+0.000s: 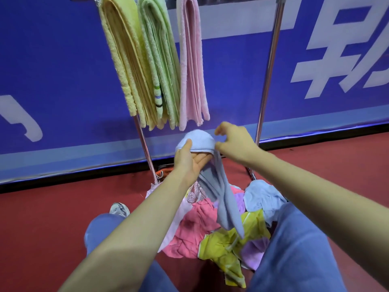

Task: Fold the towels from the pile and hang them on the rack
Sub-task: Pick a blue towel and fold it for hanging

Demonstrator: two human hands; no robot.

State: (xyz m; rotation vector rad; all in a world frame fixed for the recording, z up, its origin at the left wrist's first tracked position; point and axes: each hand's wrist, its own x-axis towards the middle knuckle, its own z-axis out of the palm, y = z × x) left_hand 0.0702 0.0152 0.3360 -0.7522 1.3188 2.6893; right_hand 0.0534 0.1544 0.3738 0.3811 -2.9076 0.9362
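The left grip (pixel 187 159) pinches the light blue towel (pixel 216 186), thumb on top, fingers under. The towel's long end hangs down to the pile (pixel 189 228) on the red floor (pixel 52 218). The right grip (pixel 233 142) sits at the towel's top edge, thumb and finger apart; I cannot tell if it holds cloth. The rack (pixel 271 60) shows free room right of the pink towel (pixel 191 70).

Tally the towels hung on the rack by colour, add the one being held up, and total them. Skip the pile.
Yellow towel on the rack: 1
Green towel on the rack: 1
Pink towel on the rack: 1
Blue towel held by the left hand: 1
Total: 4
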